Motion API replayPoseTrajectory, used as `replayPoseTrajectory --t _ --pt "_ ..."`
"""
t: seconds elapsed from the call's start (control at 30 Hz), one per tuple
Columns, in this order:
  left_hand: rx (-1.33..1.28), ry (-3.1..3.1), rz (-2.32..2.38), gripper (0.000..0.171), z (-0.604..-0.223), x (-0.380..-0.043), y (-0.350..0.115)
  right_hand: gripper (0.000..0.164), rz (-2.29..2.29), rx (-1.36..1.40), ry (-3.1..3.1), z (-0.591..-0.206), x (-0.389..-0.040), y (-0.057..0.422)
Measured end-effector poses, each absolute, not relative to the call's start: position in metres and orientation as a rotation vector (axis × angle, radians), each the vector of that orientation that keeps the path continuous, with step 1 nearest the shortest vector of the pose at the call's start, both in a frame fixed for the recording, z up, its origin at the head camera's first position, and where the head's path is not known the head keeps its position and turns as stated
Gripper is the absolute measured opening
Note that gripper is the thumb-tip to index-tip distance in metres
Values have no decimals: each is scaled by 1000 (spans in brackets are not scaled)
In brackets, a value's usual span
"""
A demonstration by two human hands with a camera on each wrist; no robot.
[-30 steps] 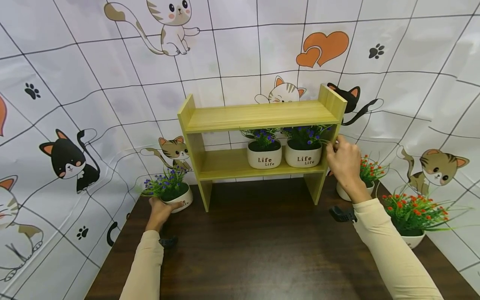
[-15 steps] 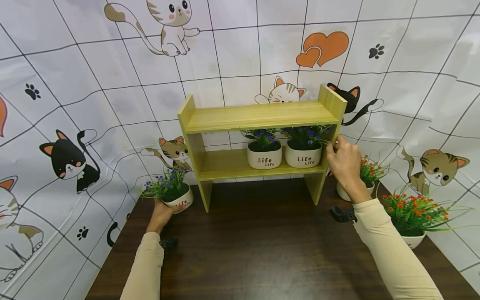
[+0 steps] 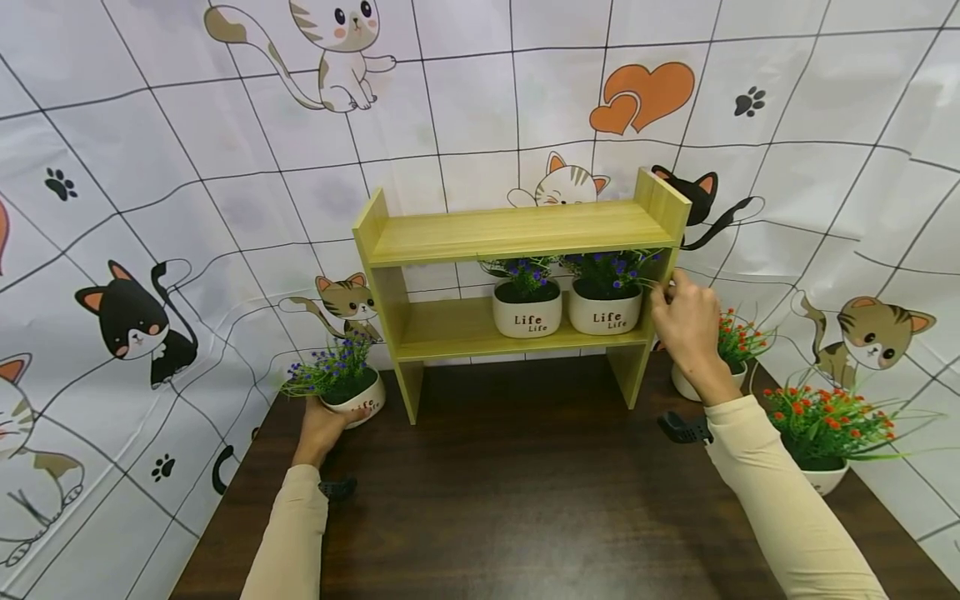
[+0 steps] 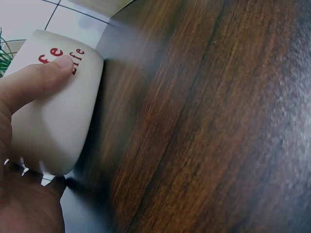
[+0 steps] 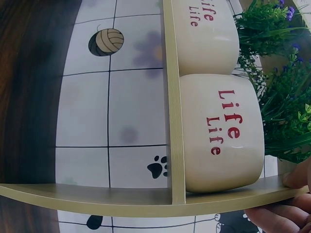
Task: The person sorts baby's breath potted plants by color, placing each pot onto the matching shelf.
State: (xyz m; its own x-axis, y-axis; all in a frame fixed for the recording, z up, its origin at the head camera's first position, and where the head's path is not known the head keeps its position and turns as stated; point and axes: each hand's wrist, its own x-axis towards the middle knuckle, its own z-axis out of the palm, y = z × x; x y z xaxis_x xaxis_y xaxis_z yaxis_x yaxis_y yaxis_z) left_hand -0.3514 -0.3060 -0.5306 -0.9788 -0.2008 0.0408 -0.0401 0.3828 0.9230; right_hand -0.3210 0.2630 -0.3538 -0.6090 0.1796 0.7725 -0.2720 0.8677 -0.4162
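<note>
At the left end of the table my left hand point(image 3: 321, 429) grips a white pot of purple flowers point(image 3: 357, 398). In the left wrist view the thumb lies across the pot's red lettering and the other fingers are on its far side, partly hidden. My right hand point(image 3: 686, 325) holds the right side panel of a light wooden shelf point(image 3: 517, 232). The right wrist view has its thumb inside the panel and its fingers point(image 5: 274, 218) outside. Two more white pots, a left one point(image 3: 527, 317) and a right one point(image 3: 606, 313), stand side by side on the middle board.
Right of the shelf stand two pots with red-orange flowers, one partly behind my right hand point(image 3: 735, 367) and one nearer point(image 3: 823, 479). A dark wood table point(image 3: 510, 500) carries everything. The cat-print wall covering point(image 3: 480, 108) rises close behind.
My left hand has shifted slightly right around the flower pot, which has turned or tilted a little. My right hand stays on the shelf panel.
</note>
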Motion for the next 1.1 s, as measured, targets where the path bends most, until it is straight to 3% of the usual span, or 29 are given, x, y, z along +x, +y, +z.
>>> replayPoseTrajectory --t 0.3,1.1 --pt "280 -2507 -1634 125 -528 -350 -310 16 647 75 -2126 -354 -322 263" --pt "221 -2525 -1559 109 -494 -326 -318 18 645 82 -2138 -354 -320 263"
